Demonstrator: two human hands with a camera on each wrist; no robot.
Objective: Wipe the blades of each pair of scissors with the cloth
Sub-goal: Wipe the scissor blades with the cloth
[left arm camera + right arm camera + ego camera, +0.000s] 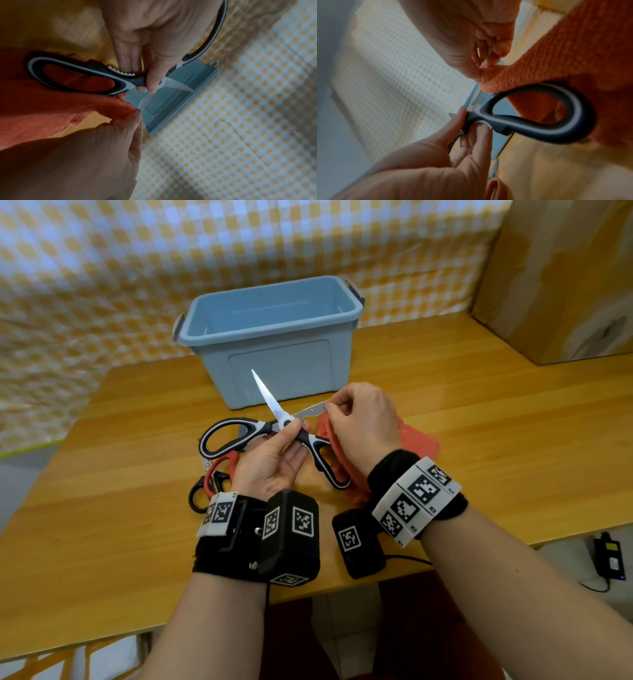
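A checked yellow-and-white cloth backdrop [102, 268] fills the upper left and top of the head view, and a cardboard box [561, 278] stands at the upper right. Below them a wooden table [479, 422] spans the middle of the frame. On it, at centre top, sits a blue bin [274, 344], nothing visible inside it.

In front of the bin lies the orange cloth [418, 440], partly bunched under the right hand [363, 429]. That hand pinches a fold of cloth against one blade of the big scissors [274, 436], near its tip. The scissors are spread wide; the other blade points up toward the bin. The left hand [267, 463] pinches them at the pivot, thumb on top and fingers beneath.

At lower left of centre, two smaller pairs [212, 481], one red-handled and one black-handled, lie on the table beside the left wrist.

By my reckoning the job is early: one blade of the first pair is being wiped, the second blade looks yet to do, and the two small pairs wait. Whether those were already cleaned, I cannot tell.
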